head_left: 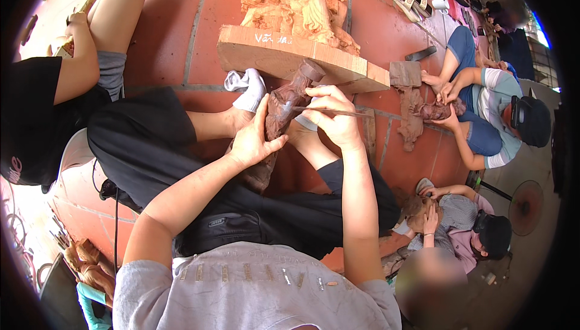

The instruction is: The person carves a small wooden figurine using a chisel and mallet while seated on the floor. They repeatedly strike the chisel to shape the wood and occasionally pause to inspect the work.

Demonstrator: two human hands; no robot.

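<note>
A dark reddish-brown wood carving point(280, 110) is tilted in front of me, its round base end pointing up and away to the right. My left hand point(249, 141) grips its near side, with the thumb and fingers spread along the wood. My right hand point(336, 120) pinches a thin, dark, rod-like tool point(347, 112) whose tip meets the carving's right side; the exact kind of tool is too small to tell. Below my left hand, another dark piece of wood point(261, 173) lies between my legs, partly covered by my arm.
Just beyond the carving stands a large pale wood sculpture point(293, 7) on a thick plank base point(302, 52). On the right, a person point(501, 112) handles another dark carving point(436, 111); more people sit lower right and at left. A fan point(525, 207) stands at far right.
</note>
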